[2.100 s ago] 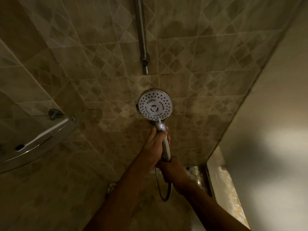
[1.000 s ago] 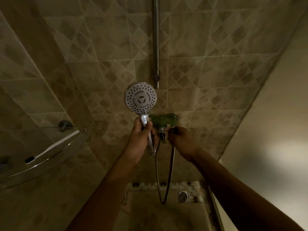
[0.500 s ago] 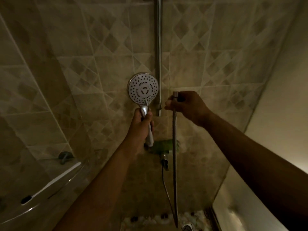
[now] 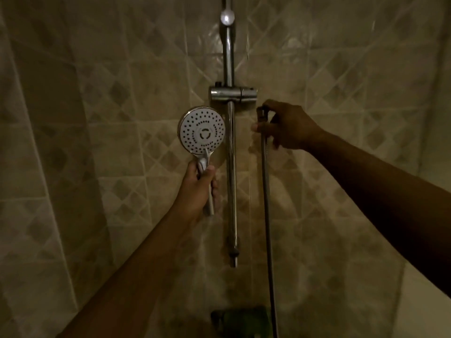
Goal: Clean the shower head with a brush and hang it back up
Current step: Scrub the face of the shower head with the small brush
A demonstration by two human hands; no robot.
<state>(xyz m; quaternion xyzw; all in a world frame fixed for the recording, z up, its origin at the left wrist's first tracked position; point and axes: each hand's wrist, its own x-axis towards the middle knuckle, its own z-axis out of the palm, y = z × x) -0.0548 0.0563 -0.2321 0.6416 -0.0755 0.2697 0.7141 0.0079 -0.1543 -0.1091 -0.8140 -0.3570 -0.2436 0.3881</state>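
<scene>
- The left hand [image 4: 199, 189], a little left of the frame's centre, is wrapped around the handle of the shower head [image 4: 202, 130], thumb up against the neck just below the round face.
- The shower head stands upright in that grip, its white spray face with dark nozzle holes turned toward the camera; the lower end of its handle pokes out beneath the hand.
- The right hand [image 4: 285, 126], right of centre, pinches the top end of the hose [image 4: 266, 191] between thumb and fingers, with the dark end fitting showing just above the fingers.
- The hose hangs straight down from that pinch and runs out of the frame at the bottom; its end is apart from the shower head handle, not joined to it.
- Between the two hands runs the vertical chrome rail [image 4: 231, 167], just right of the spray face.
- The sliding holder [image 4: 233, 93] sits across the rail just above both hands, with nothing hung in it.
- At the bottom centre a dark green fitting [image 4: 240, 319] is dimly visible; what it is cannot be told.
- Behind everything is a dim beige tiled wall [image 4: 97, 93] with a diamond pattern.
</scene>
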